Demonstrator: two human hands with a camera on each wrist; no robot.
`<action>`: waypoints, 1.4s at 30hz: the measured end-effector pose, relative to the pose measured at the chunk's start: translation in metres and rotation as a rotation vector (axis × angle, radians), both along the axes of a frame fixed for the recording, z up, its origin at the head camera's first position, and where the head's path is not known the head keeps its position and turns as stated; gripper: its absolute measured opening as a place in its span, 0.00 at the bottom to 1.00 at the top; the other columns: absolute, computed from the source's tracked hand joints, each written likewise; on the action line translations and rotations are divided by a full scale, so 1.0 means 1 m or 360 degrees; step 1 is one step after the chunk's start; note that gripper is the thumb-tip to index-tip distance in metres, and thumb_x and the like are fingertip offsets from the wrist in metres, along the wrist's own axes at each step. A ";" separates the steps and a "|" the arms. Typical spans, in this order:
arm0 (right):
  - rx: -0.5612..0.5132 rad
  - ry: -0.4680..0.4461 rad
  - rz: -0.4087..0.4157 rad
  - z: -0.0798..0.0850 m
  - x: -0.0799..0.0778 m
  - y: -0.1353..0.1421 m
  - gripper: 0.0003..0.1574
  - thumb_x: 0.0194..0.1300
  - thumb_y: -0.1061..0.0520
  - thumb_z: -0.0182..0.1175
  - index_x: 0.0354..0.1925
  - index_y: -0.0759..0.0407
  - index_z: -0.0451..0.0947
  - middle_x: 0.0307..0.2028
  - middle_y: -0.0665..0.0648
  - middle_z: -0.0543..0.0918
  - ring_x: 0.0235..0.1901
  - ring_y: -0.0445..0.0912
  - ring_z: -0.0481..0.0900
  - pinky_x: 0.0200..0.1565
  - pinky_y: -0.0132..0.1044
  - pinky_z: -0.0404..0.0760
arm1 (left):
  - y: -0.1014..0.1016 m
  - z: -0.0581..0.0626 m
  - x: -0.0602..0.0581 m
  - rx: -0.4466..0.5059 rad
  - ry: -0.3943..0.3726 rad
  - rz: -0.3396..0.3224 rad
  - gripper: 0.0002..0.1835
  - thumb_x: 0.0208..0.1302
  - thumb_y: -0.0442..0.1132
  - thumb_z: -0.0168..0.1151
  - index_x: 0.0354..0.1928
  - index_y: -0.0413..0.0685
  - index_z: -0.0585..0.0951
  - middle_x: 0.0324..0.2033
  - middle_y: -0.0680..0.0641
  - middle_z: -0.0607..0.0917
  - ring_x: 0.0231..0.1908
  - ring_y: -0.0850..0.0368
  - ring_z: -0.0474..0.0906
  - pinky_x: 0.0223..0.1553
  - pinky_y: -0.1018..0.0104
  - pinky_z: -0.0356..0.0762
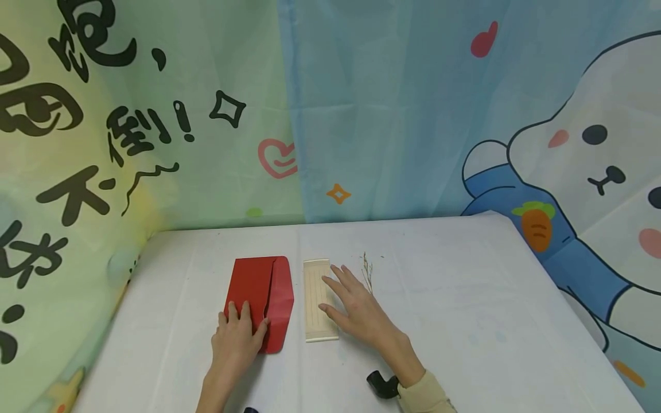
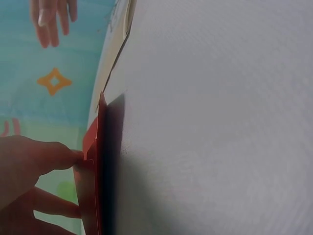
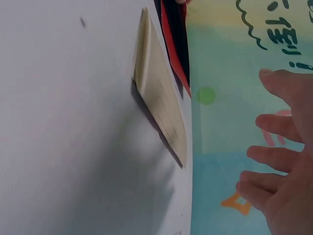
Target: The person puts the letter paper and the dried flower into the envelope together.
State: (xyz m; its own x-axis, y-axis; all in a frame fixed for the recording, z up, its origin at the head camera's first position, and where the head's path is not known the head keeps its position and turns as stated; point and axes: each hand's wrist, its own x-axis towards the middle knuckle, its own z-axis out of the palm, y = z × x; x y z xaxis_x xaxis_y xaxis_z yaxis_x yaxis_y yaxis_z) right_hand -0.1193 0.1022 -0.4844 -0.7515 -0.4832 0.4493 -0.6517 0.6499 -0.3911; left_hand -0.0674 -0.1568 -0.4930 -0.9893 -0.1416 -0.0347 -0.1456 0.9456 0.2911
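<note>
A red envelope [image 1: 251, 281] with its flap unfolded to the right lies on the table. My left hand [image 1: 234, 338] rests on its lower part, fingers spread and thumb at the flap's fold; the left wrist view has the thumb [image 2: 58, 155] touching the red paper. To the right lies a cream, narrow folded sheet with vertical lines [image 1: 316, 304]. My right hand [image 1: 361, 310] is over its right edge with fingers extended. In the right wrist view that hand [image 3: 288, 147] holds nothing and is apart from the folded sheet [image 3: 159, 93].
A thin dried sprig [image 1: 367, 271] lies just beyond my right hand. Black wrist gear [image 1: 382, 384] shows by the right sleeve. The white-covered table [image 1: 465, 321] meets a printed cloth backdrop [image 1: 382, 115] at the back and left.
</note>
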 end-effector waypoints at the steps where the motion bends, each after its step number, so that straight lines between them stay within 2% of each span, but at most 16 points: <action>1: -0.0004 -0.0010 0.0014 -0.001 0.000 -0.003 0.35 0.59 0.49 0.69 0.62 0.59 0.73 0.66 0.65 0.71 0.67 0.64 0.67 0.60 0.57 0.74 | 0.000 0.000 0.000 -0.0002 0.0005 -0.0001 0.35 0.63 0.51 0.62 0.63 0.31 0.71 0.61 0.23 0.69 0.59 0.23 0.66 0.46 0.33 0.77; 5: 0.0012 -0.0028 0.0075 -0.003 0.001 -0.014 0.32 0.60 0.50 0.68 0.60 0.60 0.74 0.65 0.66 0.72 0.66 0.64 0.68 0.59 0.55 0.75 | -0.001 -0.002 0.000 -0.0012 0.0024 -0.0007 0.35 0.63 0.51 0.62 0.63 0.31 0.71 0.61 0.23 0.69 0.58 0.23 0.66 0.45 0.34 0.78; 12: 0.0068 -0.0089 0.0129 -0.005 -0.002 -0.030 0.29 0.64 0.49 0.65 0.60 0.58 0.75 0.66 0.63 0.72 0.67 0.58 0.69 0.59 0.47 0.77 | 0.000 -0.004 -0.001 -0.0041 0.0077 -0.0015 0.34 0.61 0.51 0.63 0.61 0.31 0.72 0.59 0.23 0.71 0.56 0.25 0.68 0.42 0.36 0.79; 19: 0.0099 -0.0184 0.0191 -0.008 -0.005 -0.042 0.27 0.66 0.51 0.63 0.59 0.60 0.75 0.63 0.64 0.74 0.66 0.60 0.70 0.60 0.49 0.76 | 0.000 -0.004 -0.001 -0.0052 0.0098 -0.0023 0.34 0.60 0.51 0.65 0.60 0.31 0.73 0.58 0.24 0.72 0.55 0.25 0.70 0.42 0.36 0.80; 27: 0.0198 -0.0133 0.0291 -0.012 -0.004 -0.059 0.22 0.64 0.53 0.64 0.54 0.61 0.78 0.60 0.64 0.78 0.63 0.58 0.74 0.60 0.47 0.77 | 0.000 -0.005 -0.001 -0.0064 0.0112 -0.0041 0.35 0.59 0.51 0.65 0.60 0.31 0.74 0.57 0.23 0.73 0.53 0.25 0.71 0.41 0.37 0.80; 37: 0.0361 -0.0233 0.0272 -0.018 -0.004 -0.079 0.23 0.67 0.51 0.62 0.57 0.59 0.78 0.67 0.61 0.71 0.67 0.51 0.70 0.63 0.40 0.73 | -0.001 -0.005 -0.001 -0.0099 0.0134 -0.0065 0.33 0.61 0.51 0.63 0.59 0.31 0.75 0.57 0.22 0.73 0.54 0.21 0.71 0.42 0.36 0.79; 42: 0.0428 -0.0235 0.0297 -0.021 -0.003 -0.086 0.23 0.67 0.51 0.61 0.58 0.58 0.78 0.66 0.60 0.73 0.66 0.51 0.71 0.64 0.40 0.72 | -0.001 -0.005 -0.002 -0.0104 0.0132 -0.0056 0.33 0.61 0.51 0.63 0.59 0.31 0.75 0.57 0.22 0.73 0.53 0.20 0.72 0.42 0.35 0.79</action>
State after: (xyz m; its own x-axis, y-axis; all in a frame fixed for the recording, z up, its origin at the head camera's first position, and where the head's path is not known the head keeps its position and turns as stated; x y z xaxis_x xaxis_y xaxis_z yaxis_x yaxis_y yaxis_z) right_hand -0.1226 0.0159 -0.5049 -0.6865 -0.7044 0.1805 -0.7181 0.6176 -0.3208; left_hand -0.0691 -0.1580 -0.4981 -0.9928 -0.1058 0.0559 -0.0896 0.9670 0.2383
